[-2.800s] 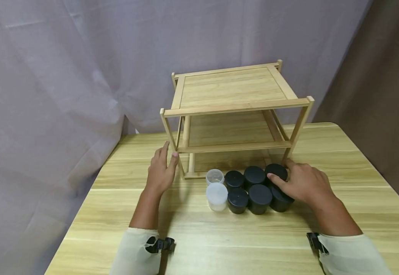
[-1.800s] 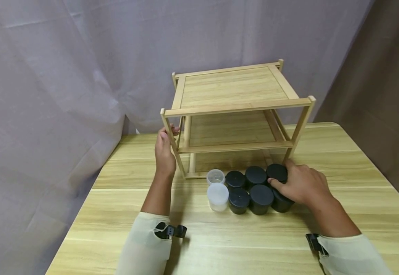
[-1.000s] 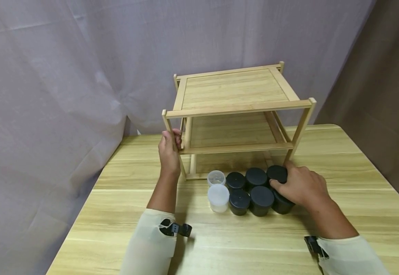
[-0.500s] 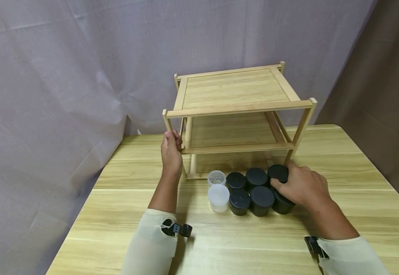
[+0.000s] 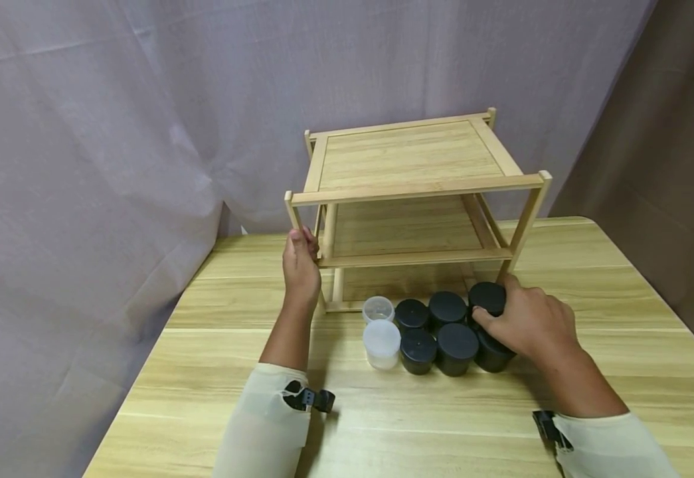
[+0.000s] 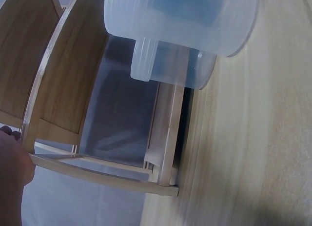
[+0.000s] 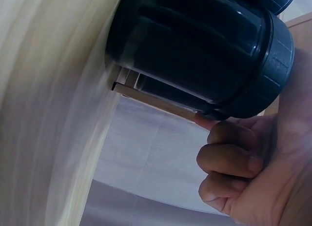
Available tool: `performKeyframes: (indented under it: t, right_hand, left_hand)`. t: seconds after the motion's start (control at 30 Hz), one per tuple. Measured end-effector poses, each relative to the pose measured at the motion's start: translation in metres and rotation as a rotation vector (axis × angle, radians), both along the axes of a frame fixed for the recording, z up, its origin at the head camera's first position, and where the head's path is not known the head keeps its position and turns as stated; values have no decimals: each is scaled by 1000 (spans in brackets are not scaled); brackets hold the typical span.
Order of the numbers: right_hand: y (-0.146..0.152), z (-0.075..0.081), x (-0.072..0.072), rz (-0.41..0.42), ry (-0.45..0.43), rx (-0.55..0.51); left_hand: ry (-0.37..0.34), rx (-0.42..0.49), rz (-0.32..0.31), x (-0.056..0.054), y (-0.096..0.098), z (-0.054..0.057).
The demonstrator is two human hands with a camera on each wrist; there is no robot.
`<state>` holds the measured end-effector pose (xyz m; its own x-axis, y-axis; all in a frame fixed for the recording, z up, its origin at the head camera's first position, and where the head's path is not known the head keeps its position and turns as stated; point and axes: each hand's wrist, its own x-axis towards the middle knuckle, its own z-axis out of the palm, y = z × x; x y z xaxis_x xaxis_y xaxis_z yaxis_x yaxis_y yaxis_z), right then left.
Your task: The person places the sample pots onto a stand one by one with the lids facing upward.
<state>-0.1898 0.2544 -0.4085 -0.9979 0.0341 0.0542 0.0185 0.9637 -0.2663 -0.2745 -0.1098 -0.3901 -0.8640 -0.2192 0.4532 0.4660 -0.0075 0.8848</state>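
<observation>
A light wooden two-tier shelf rack [image 5: 418, 255] stands on the table, its upper boards bare. My left hand [image 5: 301, 265] grips its left front post; in the left wrist view part of that hand [image 6: 14, 162] shows at the left edge. Before the rack stand two rows of round lidded jars: two translucent ones, including the front one [image 5: 381, 344], and several black ones. My right hand [image 5: 532, 318] pinches the back-right black jar [image 5: 487, 297] at its lid between thumb and index finger. In the right wrist view a nearer black jar [image 7: 195, 45] hides most of it, and the other fingers are curled.
The jars stand close together near the rack's lower front rail [image 5: 347, 307]. A grey curtain [image 5: 113, 166] hangs behind the wooden table [image 5: 203, 372], and a brown one [image 5: 651, 153] hangs at the right. Each wrist wears a black strap.
My left hand has moved from beside the rack to its left front post and taken hold of it. The right hand stays at the back-right black jar, which has shifted very slightly.
</observation>
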Motion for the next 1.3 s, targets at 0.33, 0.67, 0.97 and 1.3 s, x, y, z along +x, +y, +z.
performKeyframes:
  t: [0.33, 0.67, 0.97, 1.3]
  right_hand:
    - [0, 3, 1, -18, 19, -7]
    - [-3, 4, 5, -27, 80, -16]
    - [-7, 9, 10, -34, 199, -37]
    - [-12, 11, 18, -44, 381, -86]
  left_hand:
    - [22, -2, 7, 1, 1, 0]
    - [33, -17, 16, -1, 0, -4]
    - [54, -12, 18, -3, 2, -2]
    - [56, -26, 20, -4, 1, -4]
